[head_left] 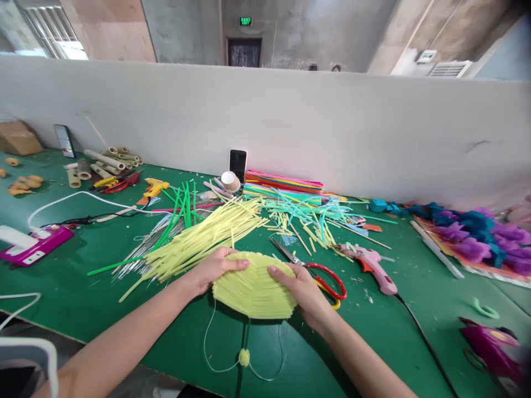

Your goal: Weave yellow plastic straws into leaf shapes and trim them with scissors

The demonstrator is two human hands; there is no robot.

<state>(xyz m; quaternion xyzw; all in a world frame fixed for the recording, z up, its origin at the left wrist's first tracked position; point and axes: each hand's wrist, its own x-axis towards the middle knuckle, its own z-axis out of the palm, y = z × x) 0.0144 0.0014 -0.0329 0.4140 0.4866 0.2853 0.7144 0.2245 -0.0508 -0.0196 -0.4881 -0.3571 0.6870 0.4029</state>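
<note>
A pale yellow-green leaf-shaped piece made of pipe cleaners (253, 293) is held up between both hands above the green table. My left hand (215, 268) grips its left edge, thumb on the front face. On the opposite edge, my right hand (309, 293) pinches it, thumb on top as well. Below the piece hang thin clear strings and a small yellow-green fuzzy ball (244, 357). Just behind my right hand lie scissors (327, 279) with red and yellow handles. A heap of loose yellow-green pipe cleaners (207, 232) spreads beyond my left hand.
A pink glue gun (375, 265) with a black cord lies at right, and a yellow glue gun (155, 188) at back left. Purple power strips (39, 246) sit at both sides. Purple and blue fuzzy flowers (477, 237) lie far right. A white partition (265, 121) stands behind.
</note>
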